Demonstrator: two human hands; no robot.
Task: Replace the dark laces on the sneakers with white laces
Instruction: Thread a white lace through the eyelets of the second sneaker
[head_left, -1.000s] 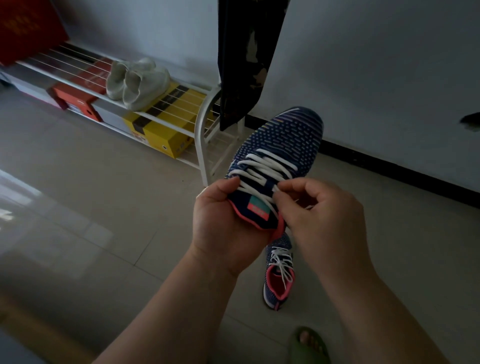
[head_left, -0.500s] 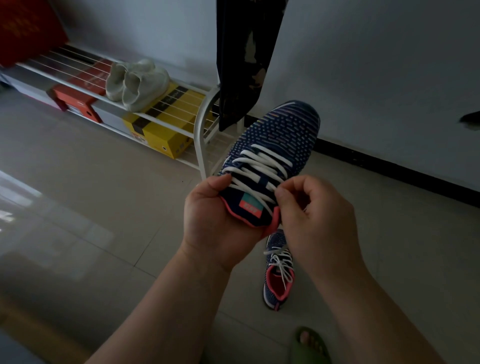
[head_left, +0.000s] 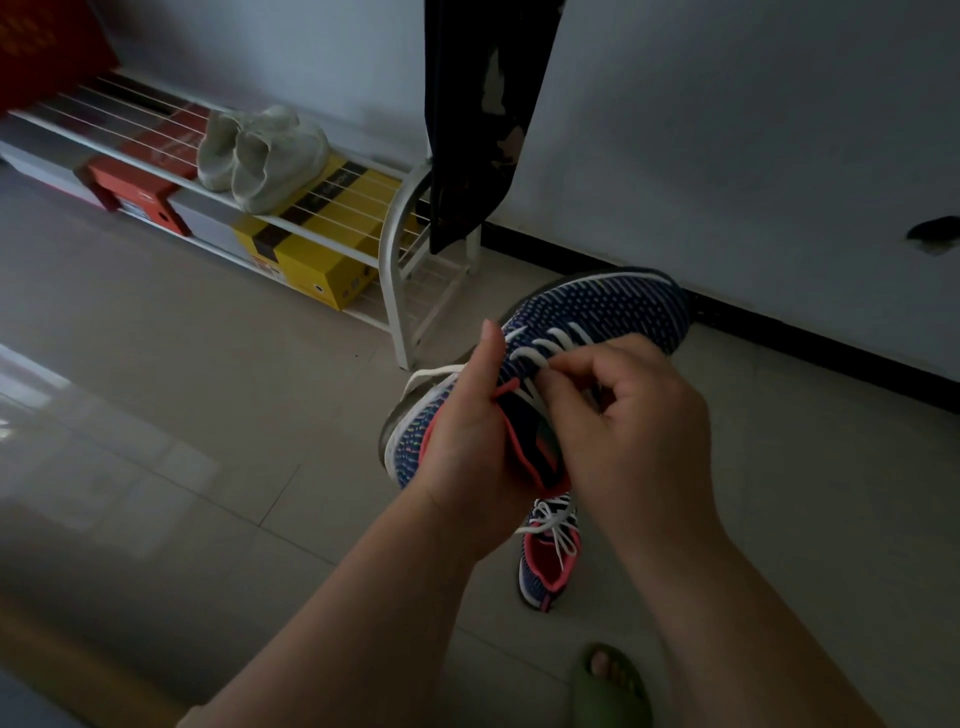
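A navy knit sneaker (head_left: 597, 312) is held in the air above the tiled floor (head_left: 208, 415), tipped onto its side with the toe pointing away toward the wall (head_left: 727, 130) and the pink-lined collar turned toward the person. The left hand (head_left: 467, 447) is wrapped around the heel end, thumb raised along the collar edge, fingers hidden behind the shoe. The right hand (head_left: 634, 431) is curled over the tongue area, and its fingertips (head_left: 558, 384) are pinched on the white lace (head_left: 540, 349) where it crosses the upper eyelets. Several rows of white lace are seen threaded across the shoe, and a loose end (head_left: 428, 375) trails out to the left past the left thumb.

A second sneaker (head_left: 548, 556) of the same pattern is set on the floor directly below the hands, already threaded with white lace that lies loose over its opening. A green slipper (head_left: 608, 691) with toes showing is seen at the bottom edge.

Against the wall a white wire rack (head_left: 395, 270) is placed, with a pair of pale shoes (head_left: 260, 156) on its upper shelf and a yellow box (head_left: 311, 260) and a red box (head_left: 135, 192) beneath. A dark cloth (head_left: 478, 119) hangs down at the rack's right end
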